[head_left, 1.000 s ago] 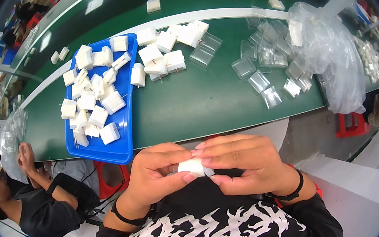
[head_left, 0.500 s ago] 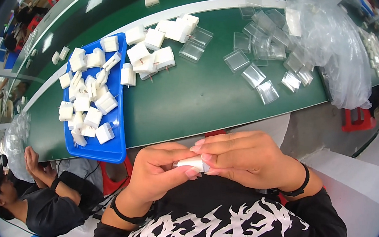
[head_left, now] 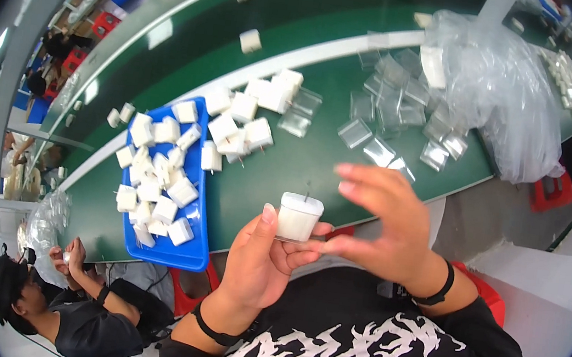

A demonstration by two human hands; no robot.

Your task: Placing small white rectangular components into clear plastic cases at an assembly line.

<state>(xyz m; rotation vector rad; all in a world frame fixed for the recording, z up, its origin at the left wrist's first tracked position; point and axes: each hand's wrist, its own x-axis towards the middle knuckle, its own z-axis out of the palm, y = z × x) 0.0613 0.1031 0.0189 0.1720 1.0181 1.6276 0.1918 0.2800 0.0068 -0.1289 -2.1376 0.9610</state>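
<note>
My left hand is closed around the lower part of a white rectangular block. The block is held upright in front of the table edge, with a thin metal pin sticking up from its top and a clear plastic rim at its base. Just to the right, my right hand is open, its fingers spread apart and nothing between them. Its thumb points toward the left fingertips; whether they touch I cannot tell.
On the green table, a blue tray holds many similar white blocks. More white blocks lie beside it. Clear plastic covers are scattered farther right, next to a large clear bag. A co-worker sits at left.
Both hands gripped the block; now only the left holds it, turned upright with its pin showing. My right hand has let go and spread its fingers. The view has shifted, too.
</note>
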